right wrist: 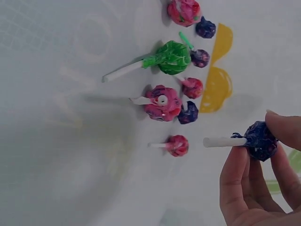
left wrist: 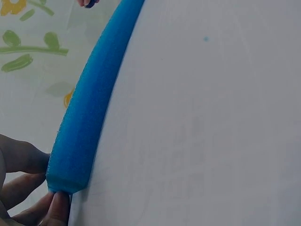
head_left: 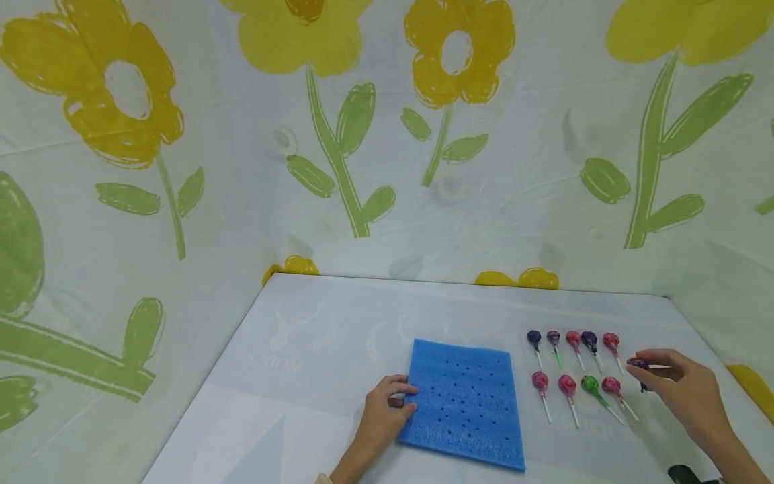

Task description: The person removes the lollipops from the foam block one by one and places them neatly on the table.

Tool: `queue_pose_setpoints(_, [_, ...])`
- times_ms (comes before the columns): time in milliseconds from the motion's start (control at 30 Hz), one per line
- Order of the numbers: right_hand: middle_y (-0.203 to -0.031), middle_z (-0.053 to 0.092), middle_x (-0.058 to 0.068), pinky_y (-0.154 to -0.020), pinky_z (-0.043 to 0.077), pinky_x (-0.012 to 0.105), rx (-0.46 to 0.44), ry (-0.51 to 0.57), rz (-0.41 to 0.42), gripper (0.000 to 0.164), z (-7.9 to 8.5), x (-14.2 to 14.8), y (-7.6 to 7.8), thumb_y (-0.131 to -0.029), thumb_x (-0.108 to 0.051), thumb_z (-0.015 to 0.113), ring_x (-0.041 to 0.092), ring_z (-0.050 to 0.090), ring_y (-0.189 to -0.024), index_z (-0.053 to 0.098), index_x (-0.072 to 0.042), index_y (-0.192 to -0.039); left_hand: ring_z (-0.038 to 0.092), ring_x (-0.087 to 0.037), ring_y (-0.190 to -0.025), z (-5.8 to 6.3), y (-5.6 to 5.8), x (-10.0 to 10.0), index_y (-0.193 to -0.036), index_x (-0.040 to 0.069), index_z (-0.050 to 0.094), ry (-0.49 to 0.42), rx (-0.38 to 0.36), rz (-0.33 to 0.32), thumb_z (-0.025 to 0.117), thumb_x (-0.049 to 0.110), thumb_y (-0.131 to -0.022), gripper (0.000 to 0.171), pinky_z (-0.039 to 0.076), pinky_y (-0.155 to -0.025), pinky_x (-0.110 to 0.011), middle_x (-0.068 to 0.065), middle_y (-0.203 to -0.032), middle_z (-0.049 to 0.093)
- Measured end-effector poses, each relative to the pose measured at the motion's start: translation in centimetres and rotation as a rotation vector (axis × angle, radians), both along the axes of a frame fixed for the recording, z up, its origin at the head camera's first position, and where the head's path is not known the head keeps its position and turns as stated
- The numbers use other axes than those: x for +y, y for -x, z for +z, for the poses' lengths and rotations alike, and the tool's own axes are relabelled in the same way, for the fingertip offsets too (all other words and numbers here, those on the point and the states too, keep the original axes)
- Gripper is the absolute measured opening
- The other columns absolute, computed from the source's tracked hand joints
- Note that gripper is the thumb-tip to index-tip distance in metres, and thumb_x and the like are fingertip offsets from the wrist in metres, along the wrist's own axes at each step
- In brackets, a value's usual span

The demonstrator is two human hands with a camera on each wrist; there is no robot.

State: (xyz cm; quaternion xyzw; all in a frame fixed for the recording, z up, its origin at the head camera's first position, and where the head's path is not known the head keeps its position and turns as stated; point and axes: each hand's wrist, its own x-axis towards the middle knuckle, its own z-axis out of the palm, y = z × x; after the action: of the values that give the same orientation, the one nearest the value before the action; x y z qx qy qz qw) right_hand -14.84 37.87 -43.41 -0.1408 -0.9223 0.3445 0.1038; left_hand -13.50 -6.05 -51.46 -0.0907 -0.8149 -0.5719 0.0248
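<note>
My left hand grips the left edge of a blue foam board dotted with small holes. In the left wrist view, fingertips press against the end of the foam's side. My right hand is raised off the table at the right, pinching a lollipop in a dark blue-purple wrapper by its candy head. Its white stick points away from the palm. Beside that hand, two rows of wrapped lollipops lie on the table, among them a green one and a pink one.
The white table has faint printed patterns. Flower-printed cloth hangs behind it and on both sides. A dark object shows at the bottom right, by the right forearm. The lollipop rows lie between the foam board and the right hand.
</note>
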Motion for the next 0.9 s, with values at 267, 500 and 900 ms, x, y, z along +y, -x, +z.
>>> queue_pose_setpoints(267, [-0.104,0.059,0.028,-0.052,0.047,0.017,-0.055,0.006,0.016,0.048,-1.6,1.4,0.5,-0.087,-0.030,0.068,0.028,0.060,-0.079,0.056,0.007,-0.116,0.064,-0.026,-0.092,0.2,-0.2,0.0,-0.096,0.003,0.070,-0.014,0.016,0.003,0.071,-0.002,-0.076,0.021,0.053,-0.076,-0.030,-0.015,-0.119,0.057])
queue_pose_setpoints(500, [-0.104,0.060,0.028,-0.051,0.048,0.020,-0.091,0.028,-0.013,0.050,-2.9,2.2,0.8,-0.086,-0.029,0.070,0.028,0.060,-0.079,0.055,0.008,-0.116,0.064,-0.028,-0.093,0.3,-0.2,0.1,-0.096,0.003,0.070,-0.014,0.013,0.000,0.071,-0.003,-0.076,0.021,0.053,-0.076,-0.031,-0.016,-0.119,0.057])
queue_pose_setpoints(900, [-0.106,0.059,0.029,-0.055,0.050,0.022,-0.139,0.036,-0.024,0.050,-7.3,4.7,2.3,-0.083,-0.026,0.072,0.026,0.060,-0.080,0.055,0.007,-0.117,0.063,-0.029,-0.095,0.2,-0.2,0.1,-0.095,0.004,0.071,0.008,0.015,0.008,0.072,-0.003,-0.075,0.022,0.053,-0.076,-0.029,-0.015,-0.119,0.058])
